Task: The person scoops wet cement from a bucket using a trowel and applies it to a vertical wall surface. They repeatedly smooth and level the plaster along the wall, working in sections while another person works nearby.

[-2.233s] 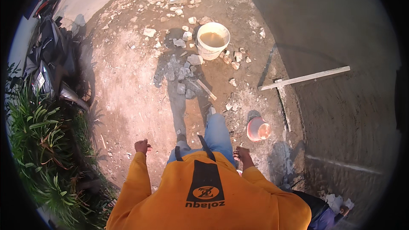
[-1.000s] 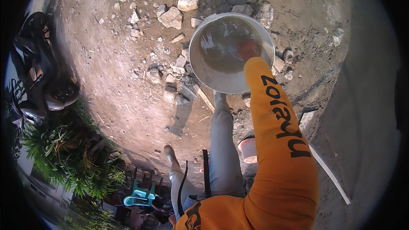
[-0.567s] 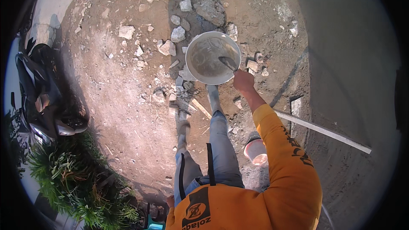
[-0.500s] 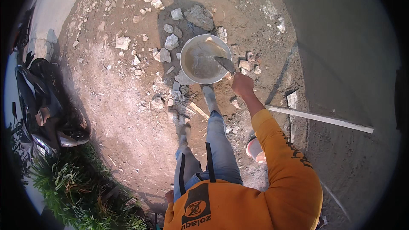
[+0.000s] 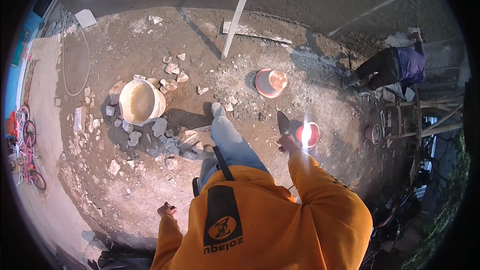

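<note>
While the right hand (image 5: 287, 144), right of centre, is wrapped round the trowel (image 5: 283, 122), a firm grip should steady it; the left hand (image 5: 167, 210), lower left, hangs half-open, apparently empty.

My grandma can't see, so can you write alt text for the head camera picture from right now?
A person in an orange top holds a trowel in the right-hand grip; the left-hand grip looks empty. A white bucket of cloudy liquid stands among broken stones at left. At right, another person in a purple top bends over.
</note>
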`<state>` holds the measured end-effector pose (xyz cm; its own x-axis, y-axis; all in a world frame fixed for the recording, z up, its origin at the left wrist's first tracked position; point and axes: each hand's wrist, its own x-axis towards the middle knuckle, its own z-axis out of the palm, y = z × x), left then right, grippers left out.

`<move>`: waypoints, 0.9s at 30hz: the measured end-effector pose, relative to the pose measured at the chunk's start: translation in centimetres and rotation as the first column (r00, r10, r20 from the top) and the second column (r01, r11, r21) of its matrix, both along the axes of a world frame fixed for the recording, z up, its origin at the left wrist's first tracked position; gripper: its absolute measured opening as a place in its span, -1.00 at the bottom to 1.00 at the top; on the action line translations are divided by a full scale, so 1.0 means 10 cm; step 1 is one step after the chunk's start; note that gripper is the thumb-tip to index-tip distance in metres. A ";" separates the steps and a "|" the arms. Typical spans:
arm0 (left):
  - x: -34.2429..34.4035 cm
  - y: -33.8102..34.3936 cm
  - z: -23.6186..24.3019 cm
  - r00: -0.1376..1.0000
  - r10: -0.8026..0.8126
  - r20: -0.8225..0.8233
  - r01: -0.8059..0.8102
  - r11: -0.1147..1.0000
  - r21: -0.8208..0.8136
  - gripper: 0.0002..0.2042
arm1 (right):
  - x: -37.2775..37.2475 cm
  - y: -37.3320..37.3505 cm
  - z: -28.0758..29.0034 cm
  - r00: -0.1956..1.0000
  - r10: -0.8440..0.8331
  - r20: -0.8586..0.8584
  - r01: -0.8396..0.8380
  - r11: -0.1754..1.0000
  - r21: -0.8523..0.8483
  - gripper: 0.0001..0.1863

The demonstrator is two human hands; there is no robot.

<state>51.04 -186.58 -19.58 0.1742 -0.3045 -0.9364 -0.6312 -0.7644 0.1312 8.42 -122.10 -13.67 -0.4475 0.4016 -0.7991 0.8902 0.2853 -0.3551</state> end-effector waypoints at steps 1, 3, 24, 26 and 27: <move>-0.32 -0.03 -0.02 0.993 -0.117 -0.018 0.116 0.992 -0.043 -0.68 | 0.51 0.65 -0.28 0.995 -0.096 0.009 0.096 0.995 0.033 -0.81; -0.82 0.01 0.08 0.953 -0.303 -0.004 0.298 0.940 -0.165 -0.64 | 1.41 1.27 -0.35 0.919 -0.384 0.089 0.386 0.923 -0.002 -0.73; -5.93 3.36 0.54 0.183 -0.953 -0.240 0.923 0.251 -0.293 -0.66 | 1.54 2.15 0.21 0.742 -0.649 0.165 0.669 0.732 -0.129 -0.69; -6.06 3.66 0.60 0.120 -0.965 -0.234 0.930 0.192 -0.315 -0.69 | 1.46 2.37 0.23 0.692 -0.717 0.084 0.720 0.679 -0.144 -0.71; -6.11 3.74 0.59 0.090 -0.970 -0.227 0.931 0.163 -0.326 -0.71 | 1.38 2.46 0.27 0.680 -0.731 0.053 0.730 0.669 -0.139 -0.74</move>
